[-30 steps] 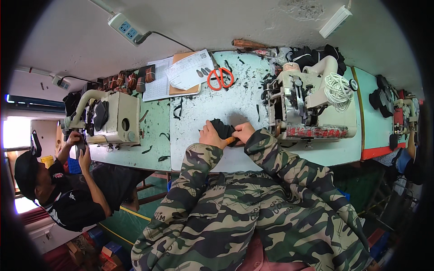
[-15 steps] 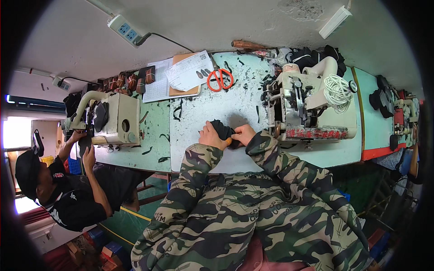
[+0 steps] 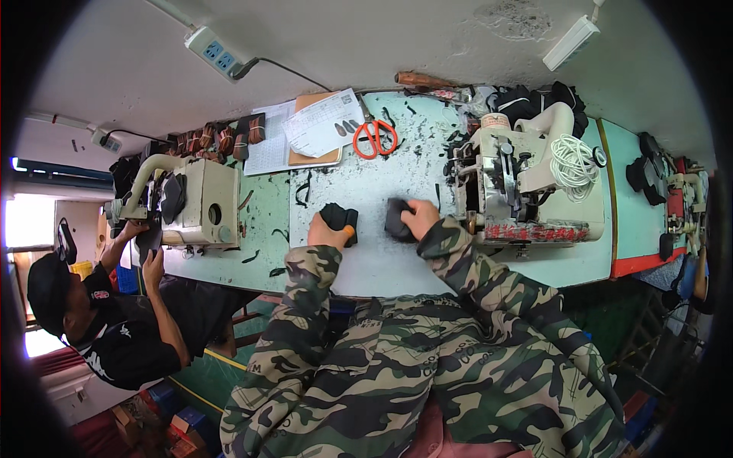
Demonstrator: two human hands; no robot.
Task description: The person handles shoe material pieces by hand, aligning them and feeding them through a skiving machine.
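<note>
My left hand (image 3: pixel 327 233) is closed round a bundle of black pieces (image 3: pixel 340 217), fabric or leather, held on the white worktable. An orange cover (image 3: pixel 349 230) sits on one of its fingers. To the right, my right hand (image 3: pixel 421 219) grips another dark piece (image 3: pixel 396 220), somewhat smeared by motion, a little apart from the left bundle. Fingertips behind both pieces are hidden. Right of that hand stands a cream sewing-type machine (image 3: pixel 489 183) with a coil of white cord (image 3: pixel 575 169).
Orange-handled scissors (image 3: pixel 374 139) lie by paper sheets (image 3: pixel 324 122) at the back. Black scraps (image 3: pixel 303 188) litter the worktable (image 3: pixel 366 271). At left, a person in a black cap (image 3: pixel 47 290) works at another cream machine (image 3: pixel 202 202). Tied bundles (image 3: pixel 206 140) stand along the wall.
My hands were together over one black bundle. They have parted: the left moved left with a bundle, the right moved right with a dark piece. The view shifted slightly.
</note>
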